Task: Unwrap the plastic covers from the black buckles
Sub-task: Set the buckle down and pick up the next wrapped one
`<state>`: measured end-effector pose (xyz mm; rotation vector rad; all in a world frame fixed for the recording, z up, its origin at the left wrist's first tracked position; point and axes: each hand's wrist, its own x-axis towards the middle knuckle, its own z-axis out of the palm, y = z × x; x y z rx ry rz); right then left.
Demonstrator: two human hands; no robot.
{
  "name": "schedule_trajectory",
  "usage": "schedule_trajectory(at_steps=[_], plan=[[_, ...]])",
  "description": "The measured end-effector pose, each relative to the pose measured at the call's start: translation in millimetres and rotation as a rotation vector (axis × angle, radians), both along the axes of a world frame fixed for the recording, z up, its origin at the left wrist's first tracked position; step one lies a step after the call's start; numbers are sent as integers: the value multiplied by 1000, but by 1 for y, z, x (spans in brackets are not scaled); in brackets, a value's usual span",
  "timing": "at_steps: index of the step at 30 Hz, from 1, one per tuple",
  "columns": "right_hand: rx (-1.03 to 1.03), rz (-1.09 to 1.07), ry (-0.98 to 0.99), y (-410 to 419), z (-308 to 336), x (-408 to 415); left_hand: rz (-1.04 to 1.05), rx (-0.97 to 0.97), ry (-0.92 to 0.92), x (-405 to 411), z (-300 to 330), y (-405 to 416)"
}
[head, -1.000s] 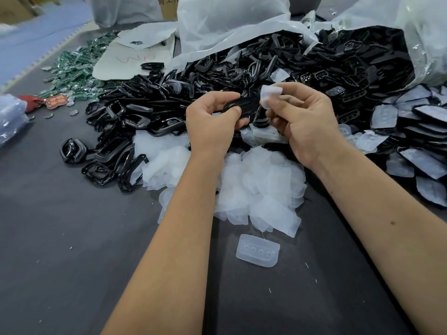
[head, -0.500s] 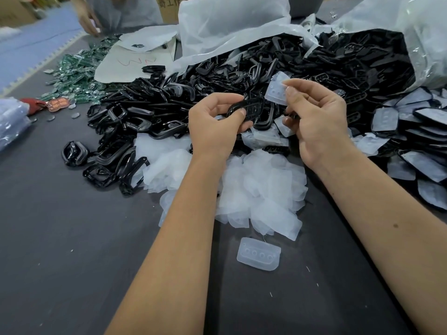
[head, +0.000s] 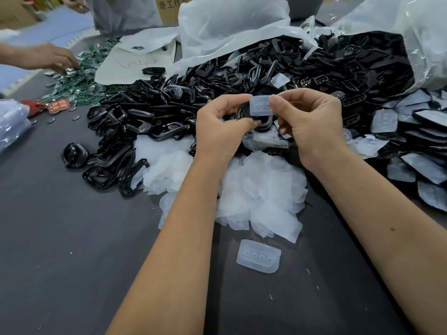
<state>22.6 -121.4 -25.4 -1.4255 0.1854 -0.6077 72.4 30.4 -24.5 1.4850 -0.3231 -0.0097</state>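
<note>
Partly hidden black buckle (head: 262, 122) gripped by left hand (head: 220, 131), right hand (head: 312, 126) pinching plastic cover (head: 260, 106)

Cardboard box (head: 173, 7): partly cut Chinese print "工作台".

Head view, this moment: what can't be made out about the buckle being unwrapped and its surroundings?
- Black buckle: mostly hidden by left hand and the plastic cover pinched by right hand; whether the cover is fully off cannot be told.
- Clear bag: cut off by the right edge.
- Cardboard box: print cut off by the top edge.
</note>
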Motion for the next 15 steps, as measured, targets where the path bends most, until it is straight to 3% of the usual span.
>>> schedule_trajectory(at_steps=[15], plan=[[-212,-111,62,1,-3,2,-52,-40,0,-4,2,-1]])
